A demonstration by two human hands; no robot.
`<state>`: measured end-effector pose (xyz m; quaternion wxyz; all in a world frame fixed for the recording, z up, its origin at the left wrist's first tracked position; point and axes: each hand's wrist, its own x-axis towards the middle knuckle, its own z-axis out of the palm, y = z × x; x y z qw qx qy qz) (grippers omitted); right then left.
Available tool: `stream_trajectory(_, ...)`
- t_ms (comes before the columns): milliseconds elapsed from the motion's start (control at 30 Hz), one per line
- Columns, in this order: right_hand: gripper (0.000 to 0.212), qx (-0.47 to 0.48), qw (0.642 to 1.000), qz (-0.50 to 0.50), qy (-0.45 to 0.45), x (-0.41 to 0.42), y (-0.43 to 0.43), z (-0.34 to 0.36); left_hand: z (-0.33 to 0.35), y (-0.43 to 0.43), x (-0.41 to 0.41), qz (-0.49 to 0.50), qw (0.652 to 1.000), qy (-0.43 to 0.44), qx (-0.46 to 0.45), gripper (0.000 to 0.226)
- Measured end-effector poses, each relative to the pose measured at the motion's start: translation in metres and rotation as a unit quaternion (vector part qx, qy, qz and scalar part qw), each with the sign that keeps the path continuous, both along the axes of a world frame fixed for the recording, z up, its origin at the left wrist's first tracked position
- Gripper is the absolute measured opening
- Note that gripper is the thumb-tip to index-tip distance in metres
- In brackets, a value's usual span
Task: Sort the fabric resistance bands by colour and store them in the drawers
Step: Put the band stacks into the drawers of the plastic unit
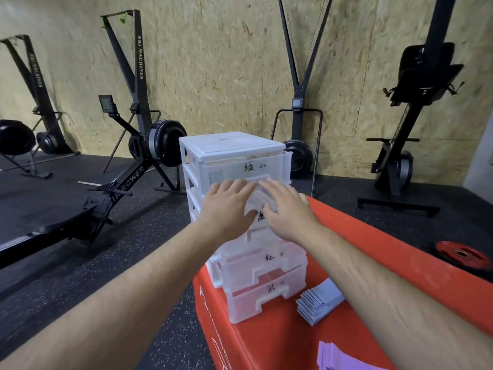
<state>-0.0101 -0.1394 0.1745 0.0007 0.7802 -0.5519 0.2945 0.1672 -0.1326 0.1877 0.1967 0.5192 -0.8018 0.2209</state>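
A white, translucent plastic drawer unit (229,145) stands on a red box (360,236). Its drawers carry handwritten labels. The two lowest drawers, one (264,268) above the other (261,300), stick out towards me. My left hand (226,206) and my right hand (288,209) lie flat, fingers spread, against the front of the second drawer (257,194) from the top, covering most of it. A stack of grey-blue fabric bands (317,303) lies on the red box right of the unit. Purple bands (344,356) lie near the bottom edge.
Black rowing and ski machines (138,134) stand along the chipboard wall on the dark rubber floor. A red weight plate (461,255) lies on the floor at the right. The red box's left edge drops to the floor below the drawer unit.
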Motion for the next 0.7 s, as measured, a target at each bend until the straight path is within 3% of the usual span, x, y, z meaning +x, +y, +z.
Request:
stream_trajectory(167, 0.056, -0.018, 1.000, -0.019, -0.002, -0.030, 0.038, -0.030, -0.028, 0.025, -0.027, -0.066, 0.997, 0.032, -0.023, 0.062)
stream_trajectory(300, 0.057, -0.007, 0.996, -0.085, -0.025, -0.075, 0.060, -0.081, -0.086, 0.032, -0.058, -0.087, 0.994, 0.059, 0.037, 0.062)
stream_trajectory(467, 0.055, 0.106, 0.978, -0.170, -0.066, -0.134, 0.072, -0.161, -0.165, 0.031, -0.102, -0.109, 0.983, 0.047, 0.139, 0.055)
stream_trajectory(600, 0.047, 0.169, 0.969, -0.173, -0.038, -0.156, 0.051, -0.192, -0.194, 0.014, -0.132, -0.149, 0.973, 0.079, 0.156, 0.041)
stream_trajectory(700, 0.044, 0.198, 0.963, -0.179, -0.043, -0.162, 0.027, -0.203, -0.209, 0.001, -0.154, -0.164, 0.963, 0.093, 0.195, 0.044)
